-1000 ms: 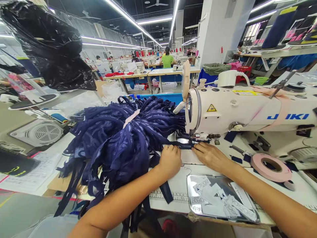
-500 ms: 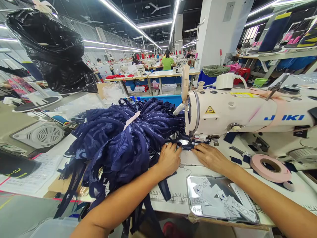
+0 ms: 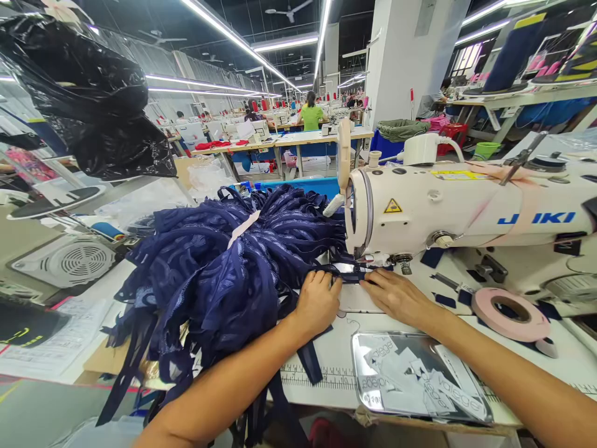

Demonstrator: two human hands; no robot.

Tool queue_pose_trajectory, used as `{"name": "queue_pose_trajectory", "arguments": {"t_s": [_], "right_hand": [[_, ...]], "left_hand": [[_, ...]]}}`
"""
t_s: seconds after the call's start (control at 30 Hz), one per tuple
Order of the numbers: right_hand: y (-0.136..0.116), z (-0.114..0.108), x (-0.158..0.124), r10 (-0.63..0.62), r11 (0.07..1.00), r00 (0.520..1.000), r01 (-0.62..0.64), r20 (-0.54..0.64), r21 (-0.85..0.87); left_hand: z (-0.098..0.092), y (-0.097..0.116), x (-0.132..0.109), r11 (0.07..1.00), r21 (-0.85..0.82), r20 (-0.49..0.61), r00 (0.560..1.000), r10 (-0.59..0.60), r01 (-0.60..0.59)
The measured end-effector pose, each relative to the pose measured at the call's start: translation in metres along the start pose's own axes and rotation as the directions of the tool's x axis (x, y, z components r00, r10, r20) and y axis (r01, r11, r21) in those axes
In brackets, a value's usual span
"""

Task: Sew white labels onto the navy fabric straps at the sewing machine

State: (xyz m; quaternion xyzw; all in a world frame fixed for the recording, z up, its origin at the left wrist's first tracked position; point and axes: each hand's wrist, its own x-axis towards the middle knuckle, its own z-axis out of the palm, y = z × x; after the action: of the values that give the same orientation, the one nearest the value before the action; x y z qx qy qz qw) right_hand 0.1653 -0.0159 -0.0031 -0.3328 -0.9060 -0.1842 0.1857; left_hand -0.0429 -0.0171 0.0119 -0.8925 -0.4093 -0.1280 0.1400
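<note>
At the needle end of a white sewing machine, a narrow navy fabric strap lies across the bed under the presser foot area. My left hand is closed on the strap left of the needle, fingers curled. On the other side, my right hand pinches and presses the strap's right part with its fingertips close to the foot. A big bundle of navy lace-trimmed garment pieces, tied with a pale band, lies beside my left forearm. The exact stitching point is hidden by the machine head.
In front of the machine, a clear-lidded tray holds white printed labels. A pink tape roll lies at the right among navy scraps. A black plastic bag hangs over the left side. A person in a green top sits further off.
The camera view has shifted slightly. Both hands stay at nearly the same place on the strap by the needle; little else differs.
</note>
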Motion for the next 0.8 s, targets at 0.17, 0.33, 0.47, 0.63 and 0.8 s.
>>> {"name": "queue_pose_trajectory", "arguments": {"t_s": [0.17, 0.33, 0.47, 0.63, 0.8], "right_hand": [[0.0, 0.002, 0.0, 0.018, 1.0, 1.0, -0.017, -0.021, 0.021], [0.001, 0.001, 0.0, 0.05, 0.998, 0.999, -0.05, 0.016, 0.031], [0.001, 0.002, 0.0, 0.061, 0.997, 0.998, -0.062, 0.01, 0.055], [0.001, 0.001, 0.0, 0.062, 0.997, 0.998, -0.063, 0.007, 0.042], [0.0, 0.003, 0.002, 0.064, 0.998, 0.998, -0.064, 0.031, 0.007]], "left_hand": [[-0.001, -0.008, 0.014, 0.965, -0.062, -0.074, 0.966, 0.249, -0.253], [0.007, -0.012, 0.02, 0.948, -0.18, 0.073, 0.958, 0.279, -0.262], [0.009, -0.011, 0.02, 0.952, -0.211, 0.145, 0.956, 0.254, -0.221], [0.008, -0.01, 0.02, 0.954, -0.219, 0.154, 0.958, 0.241, -0.205], [0.009, -0.012, 0.021, 0.961, -0.201, 0.165, 0.961, 0.223, -0.189]]}}
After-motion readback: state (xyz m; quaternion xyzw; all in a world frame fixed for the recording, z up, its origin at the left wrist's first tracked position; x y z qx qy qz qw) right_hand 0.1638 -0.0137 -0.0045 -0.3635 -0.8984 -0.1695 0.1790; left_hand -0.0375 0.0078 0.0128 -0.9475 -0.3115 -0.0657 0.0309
